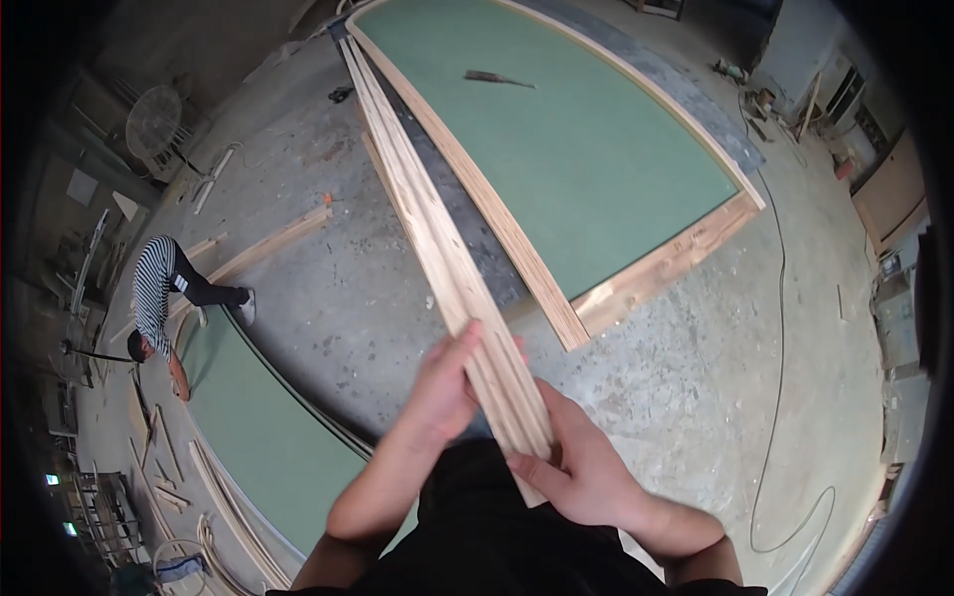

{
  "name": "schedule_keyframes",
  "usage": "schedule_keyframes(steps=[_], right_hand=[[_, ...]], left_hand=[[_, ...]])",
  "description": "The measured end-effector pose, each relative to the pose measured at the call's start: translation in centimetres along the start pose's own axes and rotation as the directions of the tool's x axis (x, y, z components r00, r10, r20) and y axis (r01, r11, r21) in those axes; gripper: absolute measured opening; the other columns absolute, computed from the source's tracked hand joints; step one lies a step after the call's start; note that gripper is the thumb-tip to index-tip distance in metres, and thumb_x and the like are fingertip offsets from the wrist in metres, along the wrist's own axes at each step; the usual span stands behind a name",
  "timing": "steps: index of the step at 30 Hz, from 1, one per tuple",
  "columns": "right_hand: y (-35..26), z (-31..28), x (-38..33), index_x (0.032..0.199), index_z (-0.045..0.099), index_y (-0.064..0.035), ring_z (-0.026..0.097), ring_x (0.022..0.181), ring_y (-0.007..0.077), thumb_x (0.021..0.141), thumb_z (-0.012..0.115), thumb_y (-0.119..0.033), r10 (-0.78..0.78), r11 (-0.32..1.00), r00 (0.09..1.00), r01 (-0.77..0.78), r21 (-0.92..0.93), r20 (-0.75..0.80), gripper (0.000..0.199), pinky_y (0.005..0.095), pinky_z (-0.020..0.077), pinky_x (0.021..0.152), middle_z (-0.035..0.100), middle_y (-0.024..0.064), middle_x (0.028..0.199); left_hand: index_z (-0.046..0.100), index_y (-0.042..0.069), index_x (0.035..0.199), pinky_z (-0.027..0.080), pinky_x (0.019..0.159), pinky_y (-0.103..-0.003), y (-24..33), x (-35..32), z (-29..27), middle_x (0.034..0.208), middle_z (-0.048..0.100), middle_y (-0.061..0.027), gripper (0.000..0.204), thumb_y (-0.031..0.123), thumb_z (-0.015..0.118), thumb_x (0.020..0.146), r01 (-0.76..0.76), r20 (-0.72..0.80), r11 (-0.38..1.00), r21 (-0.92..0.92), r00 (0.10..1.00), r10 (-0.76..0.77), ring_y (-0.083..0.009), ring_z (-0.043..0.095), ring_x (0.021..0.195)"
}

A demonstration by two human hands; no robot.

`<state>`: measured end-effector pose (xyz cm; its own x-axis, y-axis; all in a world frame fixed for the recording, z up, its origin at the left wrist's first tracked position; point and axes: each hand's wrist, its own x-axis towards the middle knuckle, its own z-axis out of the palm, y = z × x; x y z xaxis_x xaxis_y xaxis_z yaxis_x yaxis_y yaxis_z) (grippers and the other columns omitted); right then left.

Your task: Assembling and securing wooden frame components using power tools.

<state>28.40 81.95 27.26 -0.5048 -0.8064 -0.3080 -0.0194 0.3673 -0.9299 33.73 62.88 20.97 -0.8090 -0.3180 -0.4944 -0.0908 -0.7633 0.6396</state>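
Note:
A long pale wooden moulding strip [449,243] with lengthwise grooves slants from my body up to the far left. My left hand [449,389] is closed on its left edge, thumb on top and some fingers hidden beneath. Closer to the strip's near end, my right hand [581,465] grips the right edge with the thumb over the top. The strip's far end reaches the corner of a large green panel [566,139] with a curved side and raised wooden edging [477,189]. A dark, flat-ended tool with a thin handle [497,78] lies on that panel.
At the left, a person [159,288] in a striped top bends over a second green panel [268,427]. Wood offcuts [164,477] and long strips [224,507] lie around it. A large fan [155,124] stands far left. A cable [779,328] runs across the floor at right.

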Motion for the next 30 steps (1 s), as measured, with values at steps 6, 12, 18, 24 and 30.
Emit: schedule_keyframes(steps=[6,12,18,24,30], right_hand=[[-1.9,-1.4,-0.1,0.153,0.023,-0.0045,0.056,0.104,0.0129,0.094,0.057,0.004,-0.122,0.847,0.974,0.001,0.532,0.192,0.069,0.0267,0.0455,0.09,0.051,0.0074,0.116],[-5.4,-1.6,-0.1,0.152,0.026,-0.0031,0.059,0.103,0.0157,0.094,0.059,0.0,-0.295,0.682,0.95,0.135,0.719,0.102,0.067,0.0282,0.0474,0.087,0.053,0.0085,0.116],[-7.2,-2.4,0.1,0.151,0.028,-0.0009,0.059,0.104,0.0166,0.096,0.057,-0.008,-0.332,0.698,0.938,0.171,0.696,0.102,0.062,0.0301,0.0461,0.09,0.058,0.0106,0.114],[-6.5,-1.2,1.4,0.143,0.031,0.0052,0.062,0.091,0.0136,0.096,0.061,-0.019,-0.192,0.43,0.975,-0.017,0.903,0.11,0.061,0.0271,0.0505,0.077,0.06,0.0124,0.106],[-6.6,-2.2,1.6,0.148,0.029,0.005,0.057,0.112,0.0157,0.094,0.059,-0.018,-0.198,0.506,0.959,-0.076,0.859,0.202,0.066,0.0312,0.044,0.097,0.057,0.0145,0.124]], left_hand=[[0.056,-0.002,0.116,0.059,0.08,-0.043,4.0,-2.1,2.6,0.106,0.068,-0.0225,0.046,0.04,0.045,0.103,-0.066,0.076,0.998,0.005,0.995,0.066,-0.0307,0.07,0.09],[0.06,0.0,0.113,0.06,0.077,-0.042,7.4,-3.6,4.5,0.104,0.069,-0.0225,0.042,0.038,0.048,0.101,-0.018,0.182,0.986,-0.163,0.982,0.048,-0.029,0.071,0.087],[0.062,-0.003,0.111,0.062,0.075,-0.04,8.3,-4.3,6.2,0.101,0.07,-0.0223,0.041,0.034,0.05,0.1,-0.1,0.188,0.98,-0.172,0.973,0.133,-0.0297,0.071,0.083],[0.061,-0.005,0.113,0.063,0.072,-0.044,8.0,-4.5,6.9,0.102,0.069,-0.0253,0.039,0.03,0.049,0.099,-0.216,0.099,0.97,-0.11,0.969,0.227,-0.033,0.071,0.08],[0.059,-0.006,0.115,0.063,0.074,-0.045,8.1,-5.0,7.0,0.105,0.068,-0.0247,0.039,0.029,0.05,0.099,-0.238,0.115,0.969,-0.071,0.963,0.245,-0.0337,0.071,0.085]])
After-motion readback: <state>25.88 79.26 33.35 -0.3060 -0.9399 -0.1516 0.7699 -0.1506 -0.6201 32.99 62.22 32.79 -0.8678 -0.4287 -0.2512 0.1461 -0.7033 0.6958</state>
